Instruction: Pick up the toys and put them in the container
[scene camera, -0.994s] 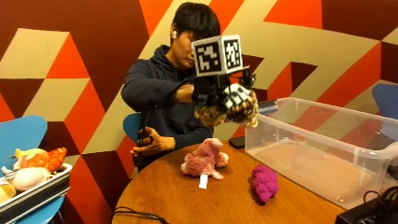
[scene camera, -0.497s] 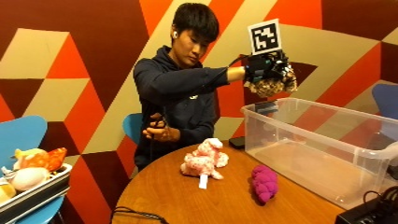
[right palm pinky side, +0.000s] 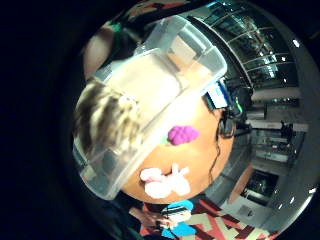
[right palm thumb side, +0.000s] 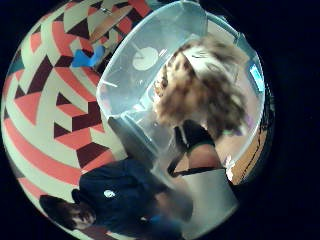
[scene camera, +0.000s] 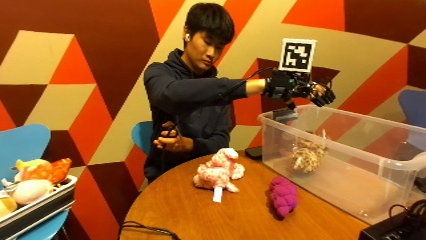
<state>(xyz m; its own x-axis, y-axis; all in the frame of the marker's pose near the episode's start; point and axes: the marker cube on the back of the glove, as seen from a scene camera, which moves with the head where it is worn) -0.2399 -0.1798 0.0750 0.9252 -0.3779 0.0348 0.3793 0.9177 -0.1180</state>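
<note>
My gloved right hand (scene camera: 301, 90) hangs over the near end of the clear plastic container (scene camera: 346, 176), fingers spread and holding nothing. Below it a shaggy brown toy (scene camera: 307, 154) is inside the container, against the wall nearest the person; I cannot tell whether it has landed. It fills much of both palm views (right palm pinky side: 106, 123) (right palm thumb side: 204, 91), with the container (right palm pinky side: 190, 56) (right palm thumb side: 129, 86) behind it. On the round wooden table (scene camera: 200, 215) a pink plush toy (scene camera: 218, 172) (right palm pinky side: 165, 181) lies in front of the person. A purple plush toy (scene camera: 283, 196) (right palm pinky side: 183, 134) lies beside the container.
The person's bare left hand (scene camera: 172, 141) stays near their lap. A tray of other toys (scene camera: 30, 186) sits at the left on a blue chair. A black box (scene camera: 398, 228) and cables occupy the table's near right edge; a dark phone (scene camera: 253, 151) lies behind the pink toy.
My hand carried the brown toy from above the table's middle rightward over the container, then let go of it. The toy has dropped inside. The other toys have not moved.
</note>
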